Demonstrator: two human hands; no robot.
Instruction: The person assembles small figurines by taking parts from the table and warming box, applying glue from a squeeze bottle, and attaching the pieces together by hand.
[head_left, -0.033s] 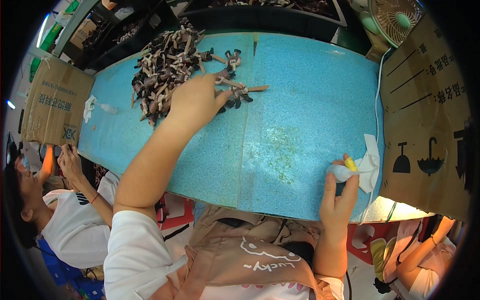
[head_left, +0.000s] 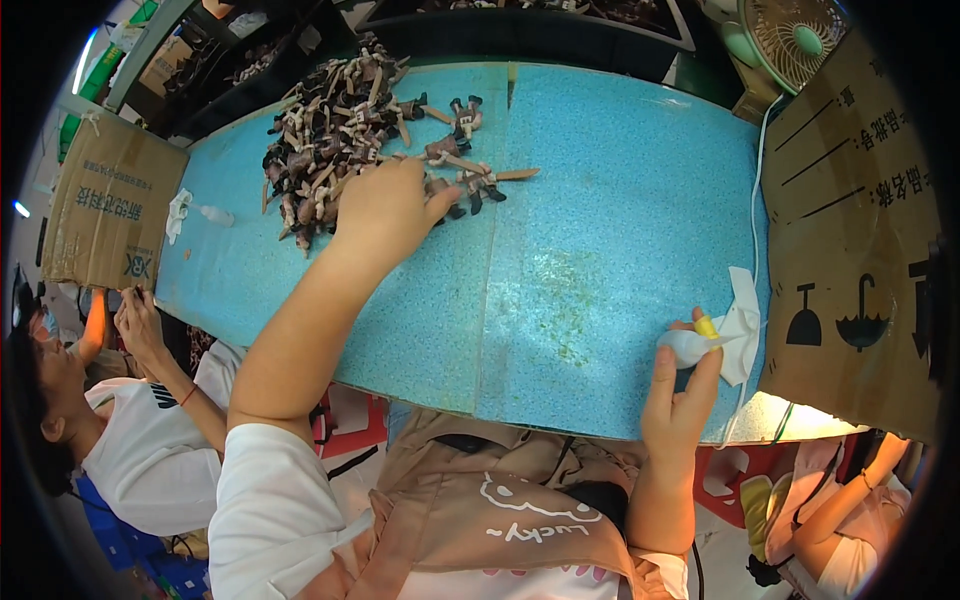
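Observation:
Over the right side of a pile of small toy figures (head_left: 325, 140), my left hand (head_left: 385, 215) reaches in with its thumb stretched to the right. Its other fingers curl down out of sight, so their grip is hidden. A purple-brown figure shows between the thumb and the knuckles. Just beyond the thumb lies a loose figure (head_left: 480, 185) with a tan, blade-like piece, and another figure (head_left: 466, 117) lies farther back. At the right, my right hand (head_left: 680, 390) is closed around a whitish squeeze bottle (head_left: 685, 347) with a yellow collar and a thin nozzle pointing right.
A blue mat (head_left: 620, 190) covers the table. White tissue (head_left: 741, 325) lies beside the right hand. Cardboard boxes (head_left: 850, 240) stand at both ends. Another small bottle (head_left: 216, 215) lies left. A fan (head_left: 800, 40) and dark trays (head_left: 520, 38) stand behind. Co-workers sit on both sides.
My left hand has shifted slightly left and toward me, showing more of the figures beside it. My right hand and the bottle have moved slightly to the right.

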